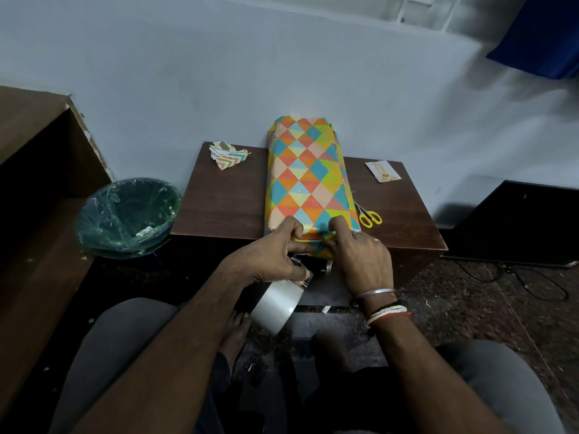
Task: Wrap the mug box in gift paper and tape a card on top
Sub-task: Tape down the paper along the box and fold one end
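The mug box [308, 170], wrapped in paper with coloured triangles, lies lengthwise on a small brown table [225, 198]. Its near end juts over the table's front edge. My left hand [272, 255] has thumb and forefinger on that end's folded paper, while its lower fingers curl round a clear tape roll [277, 305] hanging below. My right hand [360, 258] presses bent fingers onto the same end flap, right of the left hand. A small white card [383, 171] with gold print lies on the table, right of the box.
Yellow-handled scissors [369, 217] lie partly under the box's right side. Paper scraps [228, 156] sit at the table's back left. A lined green bin [128, 214] stands on the floor to the left, beside a brown desk [37, 151]. A black box [517, 223] is at the right.
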A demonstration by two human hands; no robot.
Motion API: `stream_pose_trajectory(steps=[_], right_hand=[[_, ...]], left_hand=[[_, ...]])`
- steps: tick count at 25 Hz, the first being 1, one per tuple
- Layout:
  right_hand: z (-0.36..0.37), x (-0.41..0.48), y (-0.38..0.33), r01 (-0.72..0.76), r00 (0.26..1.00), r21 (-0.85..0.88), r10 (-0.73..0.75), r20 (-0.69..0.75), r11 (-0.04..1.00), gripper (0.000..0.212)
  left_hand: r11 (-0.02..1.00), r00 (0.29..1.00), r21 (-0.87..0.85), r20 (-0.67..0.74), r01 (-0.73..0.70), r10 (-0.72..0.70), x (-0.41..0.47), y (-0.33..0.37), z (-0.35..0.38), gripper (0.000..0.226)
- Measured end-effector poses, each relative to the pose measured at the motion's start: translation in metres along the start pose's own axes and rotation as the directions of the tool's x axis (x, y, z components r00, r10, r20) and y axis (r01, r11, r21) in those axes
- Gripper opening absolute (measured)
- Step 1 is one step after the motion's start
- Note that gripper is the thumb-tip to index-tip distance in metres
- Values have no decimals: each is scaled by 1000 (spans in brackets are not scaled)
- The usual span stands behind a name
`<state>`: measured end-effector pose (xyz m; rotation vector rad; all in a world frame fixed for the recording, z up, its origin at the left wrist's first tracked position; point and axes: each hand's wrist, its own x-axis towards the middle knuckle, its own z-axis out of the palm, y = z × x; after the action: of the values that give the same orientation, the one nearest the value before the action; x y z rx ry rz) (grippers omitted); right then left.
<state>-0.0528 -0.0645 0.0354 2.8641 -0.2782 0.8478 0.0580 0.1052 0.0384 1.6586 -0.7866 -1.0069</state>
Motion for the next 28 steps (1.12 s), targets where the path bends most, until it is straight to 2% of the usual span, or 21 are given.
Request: stream_pose_trajectory(steps=[7, 9, 12, 15, 18, 21, 28], right_hand=[[-3, 0, -3, -37, 996, 3, 37, 77, 999, 43], [-2, 0, -4, -61, 994, -2, 60, 93, 998, 42], [-7, 3, -7, -180, 956, 21, 169, 240, 984, 35], [-11, 7, -4, -230, 918, 1, 216, 332, 973, 39], [-24, 16, 7, -308, 888, -10, 292, 355, 951, 50], [-27, 16, 15, -345, 865, -21, 326, 382, 938, 41], [-33, 13, 18, -349, 872, -10, 329, 364, 937, 36]], left_hand=[[1000, 997, -24, 70, -19, 20, 2, 2, 4, 54], [999, 999, -39, 44, -27, 28, 4, 1, 6, 55], [996, 1000, -91, -22, -14, 12, 5, 2, 8, 57], [995, 999, -97, -36, 3, -7, 4, 2, 9, 58], [995, 999, -97, -40, 13, -17, 5, 1, 10, 60], [990, 999, -139, -41, 6, -12, 4, -1, 8, 62], [983, 999, -178, -14, -41, 39, 0, -2, 12, 59]])
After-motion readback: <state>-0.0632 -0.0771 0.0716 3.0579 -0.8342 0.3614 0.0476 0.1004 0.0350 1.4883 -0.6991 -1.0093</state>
